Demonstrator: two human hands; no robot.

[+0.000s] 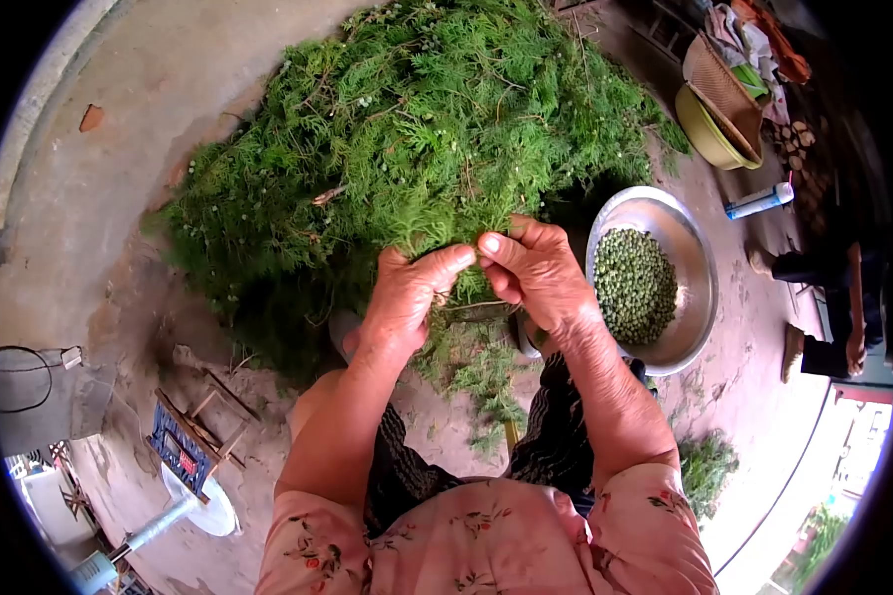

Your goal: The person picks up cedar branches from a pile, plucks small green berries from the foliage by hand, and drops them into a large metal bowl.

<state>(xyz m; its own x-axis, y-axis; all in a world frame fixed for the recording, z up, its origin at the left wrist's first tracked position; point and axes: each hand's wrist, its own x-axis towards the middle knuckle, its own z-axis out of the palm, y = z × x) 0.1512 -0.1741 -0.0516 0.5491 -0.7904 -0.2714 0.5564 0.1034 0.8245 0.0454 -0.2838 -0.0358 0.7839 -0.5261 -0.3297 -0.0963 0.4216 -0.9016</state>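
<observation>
My left hand (407, 293) is closed around the stem end of a feathery green conifer sprig (419, 230), with its thumb pointing right. Thumb and forefinger of my right hand (534, 266) are pinched together just beside the left thumb; whatever lies between them is too small to make out. Right in front of both hands rises a large heap of cut conifer branches (407, 119) dotted with small pale green cones. By my right forearm stands a wide metal basin (702, 263), partly filled with small round green cones (633, 283).
Loose sprigs (486, 382) lie on the floor between my legs, more (706, 471) to the right. A yellow basin (704, 129) with a basket sits back right. Another person (833, 297) is at the right edge. A small folding stool (193, 441) stands left.
</observation>
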